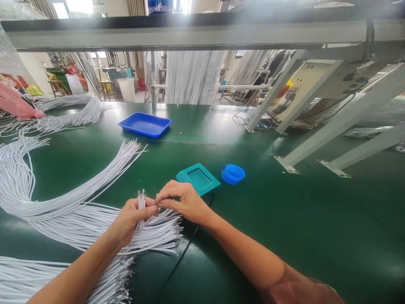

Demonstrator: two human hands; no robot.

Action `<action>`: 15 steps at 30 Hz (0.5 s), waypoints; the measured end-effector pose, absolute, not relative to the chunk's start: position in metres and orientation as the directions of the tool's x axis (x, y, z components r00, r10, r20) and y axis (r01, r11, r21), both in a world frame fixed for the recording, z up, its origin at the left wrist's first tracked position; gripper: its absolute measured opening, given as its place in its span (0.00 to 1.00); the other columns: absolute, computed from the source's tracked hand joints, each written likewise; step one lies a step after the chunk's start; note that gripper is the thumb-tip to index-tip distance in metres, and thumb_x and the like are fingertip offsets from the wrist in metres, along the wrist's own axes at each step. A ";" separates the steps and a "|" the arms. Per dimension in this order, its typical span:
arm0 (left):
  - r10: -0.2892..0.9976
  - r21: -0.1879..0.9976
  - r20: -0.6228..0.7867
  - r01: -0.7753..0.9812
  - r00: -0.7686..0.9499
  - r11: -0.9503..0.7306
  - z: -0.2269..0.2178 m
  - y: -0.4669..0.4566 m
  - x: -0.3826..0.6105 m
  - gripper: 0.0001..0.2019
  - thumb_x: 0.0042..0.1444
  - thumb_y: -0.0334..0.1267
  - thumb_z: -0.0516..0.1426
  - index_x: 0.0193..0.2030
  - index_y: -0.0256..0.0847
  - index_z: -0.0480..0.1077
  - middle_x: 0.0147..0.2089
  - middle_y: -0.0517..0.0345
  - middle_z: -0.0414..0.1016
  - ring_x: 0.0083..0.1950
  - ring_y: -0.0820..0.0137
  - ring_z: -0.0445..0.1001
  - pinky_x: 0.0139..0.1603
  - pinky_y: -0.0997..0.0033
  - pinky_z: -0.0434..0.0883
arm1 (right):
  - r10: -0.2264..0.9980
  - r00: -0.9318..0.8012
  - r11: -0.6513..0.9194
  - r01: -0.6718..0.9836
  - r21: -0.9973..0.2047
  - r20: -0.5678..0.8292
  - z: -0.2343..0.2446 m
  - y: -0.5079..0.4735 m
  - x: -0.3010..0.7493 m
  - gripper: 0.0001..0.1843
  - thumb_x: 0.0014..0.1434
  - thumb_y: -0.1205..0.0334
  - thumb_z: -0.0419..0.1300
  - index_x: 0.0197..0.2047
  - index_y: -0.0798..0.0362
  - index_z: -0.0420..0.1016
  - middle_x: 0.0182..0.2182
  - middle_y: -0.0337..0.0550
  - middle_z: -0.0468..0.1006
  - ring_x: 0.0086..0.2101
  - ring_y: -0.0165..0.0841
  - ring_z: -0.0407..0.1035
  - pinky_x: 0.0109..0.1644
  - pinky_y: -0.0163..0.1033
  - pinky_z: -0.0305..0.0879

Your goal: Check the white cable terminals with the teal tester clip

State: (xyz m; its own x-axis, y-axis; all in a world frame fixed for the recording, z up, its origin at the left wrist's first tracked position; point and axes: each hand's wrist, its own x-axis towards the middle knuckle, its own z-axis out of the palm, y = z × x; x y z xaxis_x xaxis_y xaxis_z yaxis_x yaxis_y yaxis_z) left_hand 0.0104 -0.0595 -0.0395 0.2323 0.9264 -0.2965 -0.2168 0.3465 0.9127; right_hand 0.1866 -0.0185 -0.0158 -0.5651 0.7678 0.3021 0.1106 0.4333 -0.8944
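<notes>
My left hand [128, 219] is closed around a small bunch of white cables [142, 204], whose bare metal-looking ends point upward. Just right of it, my right hand [186, 202] is pinched, its thumb and forefinger meeting at the left fingertips. What lies in that pinch is too small to make out. Under and beside the left hand spreads a thick bundle of white cables [91, 221], its tips fanned toward the right. A second white bundle [95, 190] curves up behind it, and a third [107, 278] lies at the front left.
Beyond my right hand are a teal tray [200, 177] and a small blue bowl [233, 174]. A blue tray [145, 123] sits farther back. Metal legs [303, 147] stand on the green table [300, 223] at right. A pink object [19, 101] and coiled cables [76, 112] are at far left.
</notes>
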 end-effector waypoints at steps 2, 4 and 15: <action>0.921 0.909 -0.297 -0.222 0.253 0.354 -0.040 -0.060 0.010 0.05 0.44 0.34 0.63 0.25 0.34 0.73 0.22 0.60 0.68 0.24 0.78 0.60 0.27 0.77 0.56 | 0.845 -0.500 0.238 0.038 -0.970 0.188 -0.024 -0.019 0.182 0.06 0.47 0.61 0.64 0.29 0.54 0.78 0.26 0.41 0.76 0.31 0.30 0.68 0.37 0.36 0.63; 0.913 0.895 -0.304 -0.248 0.272 0.371 -0.042 -0.059 0.009 0.06 0.44 0.35 0.63 0.26 0.34 0.73 0.23 0.60 0.67 0.24 0.77 0.60 0.27 0.77 0.56 | 0.896 -0.440 0.024 -0.068 -0.997 0.052 -0.031 -0.020 0.177 0.09 0.42 0.59 0.66 0.27 0.55 0.78 0.24 0.40 0.76 0.28 0.29 0.68 0.34 0.35 0.63; 0.924 0.879 -0.303 -0.306 0.235 0.366 -0.043 -0.058 0.011 0.07 0.48 0.36 0.60 0.27 0.34 0.72 0.22 0.62 0.62 0.23 0.80 0.54 0.24 0.78 0.52 | 0.879 -0.249 0.457 0.198 -0.867 0.406 -0.047 -0.027 0.169 0.07 0.52 0.63 0.58 0.25 0.54 0.74 0.24 0.42 0.75 0.30 0.32 0.66 0.36 0.38 0.63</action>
